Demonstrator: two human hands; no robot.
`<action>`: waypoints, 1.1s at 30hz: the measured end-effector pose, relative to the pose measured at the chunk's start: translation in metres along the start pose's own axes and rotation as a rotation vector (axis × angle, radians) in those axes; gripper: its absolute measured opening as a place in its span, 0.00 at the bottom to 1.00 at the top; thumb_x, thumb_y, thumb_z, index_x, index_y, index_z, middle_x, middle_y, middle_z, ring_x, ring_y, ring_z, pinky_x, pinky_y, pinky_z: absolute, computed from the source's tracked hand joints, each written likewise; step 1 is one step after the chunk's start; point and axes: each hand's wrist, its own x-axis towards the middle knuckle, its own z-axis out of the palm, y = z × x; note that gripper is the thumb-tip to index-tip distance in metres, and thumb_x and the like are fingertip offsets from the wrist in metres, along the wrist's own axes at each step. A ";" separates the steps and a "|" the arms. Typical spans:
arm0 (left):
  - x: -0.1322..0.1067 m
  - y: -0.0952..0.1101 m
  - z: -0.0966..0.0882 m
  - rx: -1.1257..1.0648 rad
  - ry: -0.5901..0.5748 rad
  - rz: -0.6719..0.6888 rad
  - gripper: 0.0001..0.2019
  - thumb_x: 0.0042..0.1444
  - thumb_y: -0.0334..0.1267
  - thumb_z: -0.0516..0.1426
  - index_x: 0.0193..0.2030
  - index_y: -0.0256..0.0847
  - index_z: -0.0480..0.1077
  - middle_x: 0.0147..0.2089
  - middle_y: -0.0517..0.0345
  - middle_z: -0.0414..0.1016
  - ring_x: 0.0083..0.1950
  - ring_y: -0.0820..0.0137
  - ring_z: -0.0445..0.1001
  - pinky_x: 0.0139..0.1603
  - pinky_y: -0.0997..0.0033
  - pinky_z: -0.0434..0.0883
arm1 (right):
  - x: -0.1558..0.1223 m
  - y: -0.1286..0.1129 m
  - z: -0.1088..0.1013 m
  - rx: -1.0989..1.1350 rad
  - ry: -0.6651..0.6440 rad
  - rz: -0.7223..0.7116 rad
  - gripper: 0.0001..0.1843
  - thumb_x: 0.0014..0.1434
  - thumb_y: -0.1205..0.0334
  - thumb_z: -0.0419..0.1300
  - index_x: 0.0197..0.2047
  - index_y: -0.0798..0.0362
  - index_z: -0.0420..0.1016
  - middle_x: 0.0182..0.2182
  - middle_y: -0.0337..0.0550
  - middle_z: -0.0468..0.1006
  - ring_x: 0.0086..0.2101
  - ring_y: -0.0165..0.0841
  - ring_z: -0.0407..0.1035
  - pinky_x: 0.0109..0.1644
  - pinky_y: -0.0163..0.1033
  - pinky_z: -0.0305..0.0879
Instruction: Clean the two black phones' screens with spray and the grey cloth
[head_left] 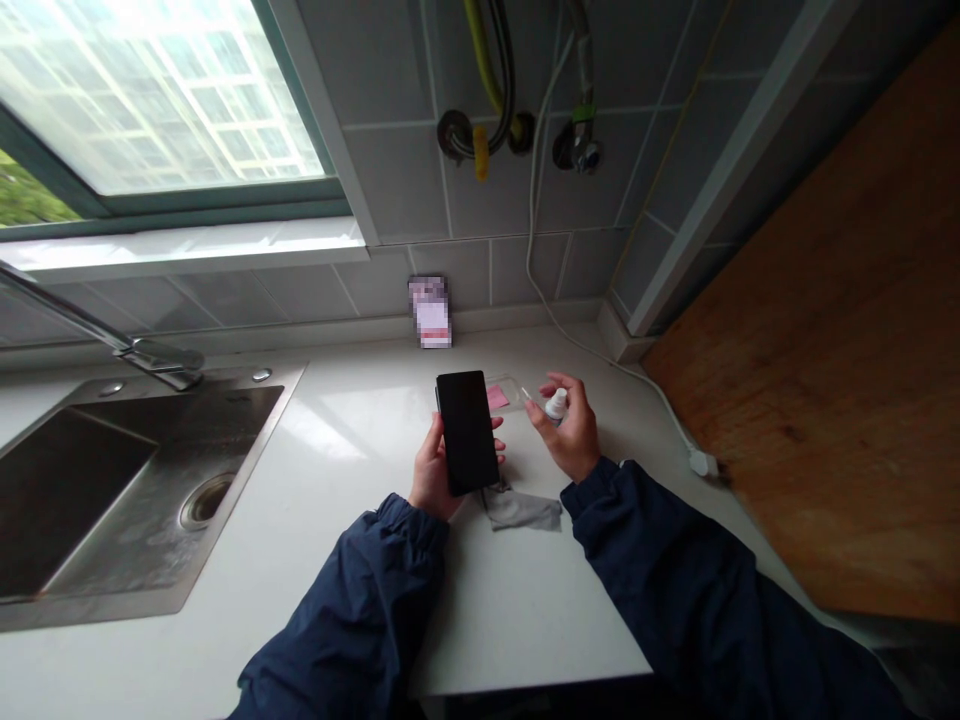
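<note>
My left hand [433, 470] grips a black phone [466, 430] by its edges, dark screen facing up, above the white counter [337, 560]. My right hand [571, 432] is closed round a small white spray bottle [556, 403], held just right of the phone with its nozzle toward it. A grey cloth [523, 511] lies on the counter below the phone. Behind the phone rests a clear phone case [508, 391] with a pink piece inside.
A steel sink [112, 490] with a tap [105, 335] sits at the left. A white cable [600, 355] runs down the tiled wall to a plug [703, 462]. A small box [430, 311] stands at the backsplash. A wooden panel [840, 350] stands at the right.
</note>
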 end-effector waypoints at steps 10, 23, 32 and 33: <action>0.002 0.001 -0.008 -0.059 -0.045 -0.045 0.42 0.70 0.64 0.41 0.61 0.23 0.74 0.47 0.32 0.83 0.44 0.55 0.83 0.48 0.57 0.79 | -0.024 -0.048 -0.015 -0.119 -0.432 -0.591 0.05 0.68 0.61 0.60 0.39 0.45 0.75 0.31 0.41 0.78 0.31 0.36 0.74 0.37 0.41 0.73; 0.003 -0.002 -0.013 -0.115 -0.082 -0.120 0.44 0.69 0.67 0.40 0.62 0.24 0.73 0.48 0.31 0.83 0.42 0.54 0.83 0.47 0.55 0.80 | -0.025 -0.057 -0.015 -0.288 -0.978 -0.287 0.21 0.63 0.45 0.68 0.24 0.49 0.80 0.18 0.37 0.77 0.21 0.31 0.68 0.27 0.37 0.54; 0.004 0.013 -0.014 -0.198 -0.006 0.014 0.40 0.71 0.62 0.42 0.69 0.25 0.66 0.61 0.29 0.78 0.44 0.53 0.84 0.46 0.49 0.81 | -0.021 -0.049 -0.011 -0.451 -1.170 -0.209 0.19 0.51 0.46 0.78 0.35 0.51 0.81 0.25 0.37 0.79 0.27 0.33 0.72 0.30 0.36 0.51; 0.004 0.014 -0.014 -0.194 -0.002 0.006 0.41 0.71 0.62 0.41 0.69 0.24 0.66 0.60 0.28 0.78 0.44 0.52 0.84 0.45 0.49 0.82 | -0.021 -0.048 -0.010 -0.440 -1.175 -0.210 0.18 0.53 0.48 0.78 0.34 0.51 0.80 0.26 0.37 0.79 0.27 0.33 0.71 0.30 0.36 0.51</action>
